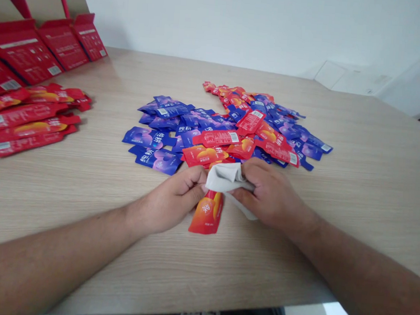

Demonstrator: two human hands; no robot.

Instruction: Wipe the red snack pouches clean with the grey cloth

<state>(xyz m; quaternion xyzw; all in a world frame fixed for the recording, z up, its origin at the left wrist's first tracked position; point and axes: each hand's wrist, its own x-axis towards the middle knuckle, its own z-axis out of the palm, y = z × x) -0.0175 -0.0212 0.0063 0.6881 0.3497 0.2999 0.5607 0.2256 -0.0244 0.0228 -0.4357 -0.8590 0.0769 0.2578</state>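
Centrally, your left hand (173, 199) has its fingers curled in, thumb and forefinger pinching an orange pouch (206, 217) by its upper end; that end disappears behind a pale grey cloth (225, 177), so its tip cannot be made out; your right hand (274, 193) grips the cloth between thumb and bent fingers, some of them hidden in its folds; the pouch hangs above the table (115, 271), just in front of a heap of blue and red pouches (197, 128), many overlapped; the red cartons (65, 44) at left are cut off by the frame.
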